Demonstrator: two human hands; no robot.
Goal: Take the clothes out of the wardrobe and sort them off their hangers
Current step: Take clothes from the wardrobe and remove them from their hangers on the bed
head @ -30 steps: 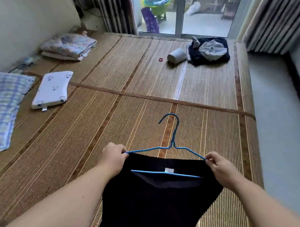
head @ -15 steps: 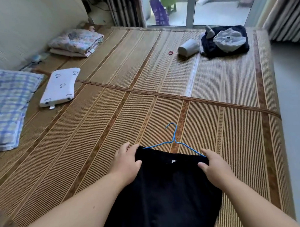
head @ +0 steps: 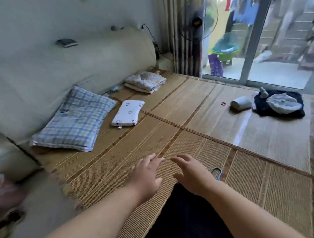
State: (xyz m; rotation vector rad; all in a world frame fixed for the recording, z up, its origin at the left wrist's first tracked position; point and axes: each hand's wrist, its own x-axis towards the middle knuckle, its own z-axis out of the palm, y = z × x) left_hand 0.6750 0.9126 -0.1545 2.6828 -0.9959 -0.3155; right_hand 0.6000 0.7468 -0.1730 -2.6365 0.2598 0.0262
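A black garment (head: 184, 216) lies flat on the woven bed mat (head: 266, 176) at the near edge, between my forearms. Only the hook of its blue wire hanger (head: 218, 172) shows, just right of my right hand. My left hand (head: 147, 176) hovers above the mat beyond the garment's top edge, fingers spread and holding nothing. My right hand (head: 190, 173) is beside it, fingers straight, over the garment's top. A pile of dark and grey clothes (head: 278, 104) lies far right on the mat.
A checked pillow (head: 73, 120), a small white pillow (head: 128, 112) and a folded quilt (head: 144, 82) lie along the padded headboard at left. A grey rolled item (head: 241, 102) and a red ring (head: 223, 103) lie near the clothes pile. A standing fan (head: 198, 20) and glass door stand beyond.
Both hands let go of the hanger and garment, which now lie on the mat. The hands lifted and came together with fingers spread. The view swung up and left.
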